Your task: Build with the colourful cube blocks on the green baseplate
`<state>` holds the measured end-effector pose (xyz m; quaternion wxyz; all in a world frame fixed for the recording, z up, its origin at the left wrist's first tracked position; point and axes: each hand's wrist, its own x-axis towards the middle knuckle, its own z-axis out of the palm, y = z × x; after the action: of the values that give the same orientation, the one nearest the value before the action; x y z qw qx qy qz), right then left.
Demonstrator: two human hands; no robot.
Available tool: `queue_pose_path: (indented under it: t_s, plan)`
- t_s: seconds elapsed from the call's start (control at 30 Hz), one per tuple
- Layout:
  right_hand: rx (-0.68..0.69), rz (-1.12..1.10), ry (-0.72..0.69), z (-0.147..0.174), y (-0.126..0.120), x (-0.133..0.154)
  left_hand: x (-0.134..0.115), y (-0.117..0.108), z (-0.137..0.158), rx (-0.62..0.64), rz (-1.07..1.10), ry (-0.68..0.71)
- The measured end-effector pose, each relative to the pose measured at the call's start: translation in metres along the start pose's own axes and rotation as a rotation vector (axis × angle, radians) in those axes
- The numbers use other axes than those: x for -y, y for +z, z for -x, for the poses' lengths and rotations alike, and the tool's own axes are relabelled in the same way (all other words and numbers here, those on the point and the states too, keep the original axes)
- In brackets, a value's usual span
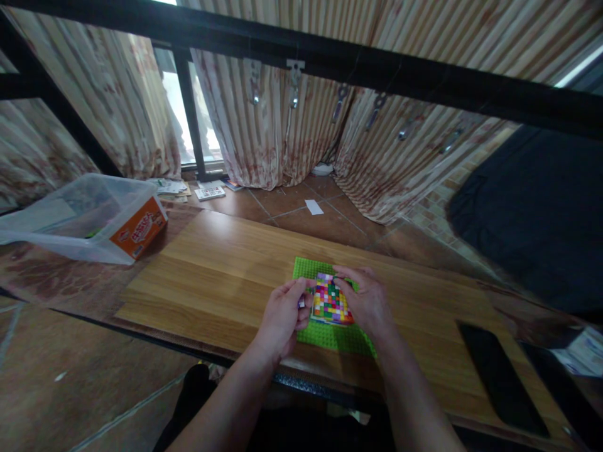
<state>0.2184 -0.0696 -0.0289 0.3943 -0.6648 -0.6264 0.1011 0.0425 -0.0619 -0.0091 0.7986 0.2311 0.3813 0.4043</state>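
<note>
A multicoloured block of small toy bricks (331,304) stands on a green studded baseplate (330,338) on the wooden tabletop. My left hand (284,312) is at its left side, fingers curled around a few small bricks (301,303), white and purple ones among them. From the right, my right hand (368,298) reaches over the block's far right corner with thumb and forefinger pinched together at its top. A small dark bit shows at those fingertips, too small to name. That hand covers part of the block and of the baseplate.
At the far left stands a clear plastic tub (89,248) with an orange label. A black phone-like slab (502,380) lies on the right of the wooden tabletop (202,282). A dark metal bar (330,53) with hanging hooks crosses above. Booklets (210,193) lie beyond the table.
</note>
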Motion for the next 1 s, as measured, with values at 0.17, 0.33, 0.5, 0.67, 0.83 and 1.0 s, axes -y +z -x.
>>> queue_pose_path:
  t_s: [0.17, 0.33, 0.5, 0.67, 0.83, 1.0]
  plan:
    - [0.003, 0.005, -0.008, -0.002, 0.001, -0.004, 0.001, -0.001, 0.000, -0.001, 0.003, 0.008]
    - [0.069, -0.011, 0.010, -0.011, -0.003, -0.004, 0.002, -0.001, 0.001, 0.001, -0.012, 0.018]
    - [0.177, 0.031, -0.028, -0.020, -0.010, 0.002, 0.003, 0.001, 0.000, 0.008, -0.030, 0.002]
    - [0.236, 0.053, -0.097, -0.025, -0.013, 0.001, 0.004, 0.002, -0.001, 0.004, -0.041, -0.001]
    - [0.218, -0.062, -0.035, -0.019, -0.007, -0.009, 0.005, 0.003, -0.001, 0.009, -0.037, -0.009]
    - [0.126, -0.194, 0.088, -0.009, 0.003, -0.024, 0.004, 0.005, -0.001, 0.018, 0.013, -0.043]
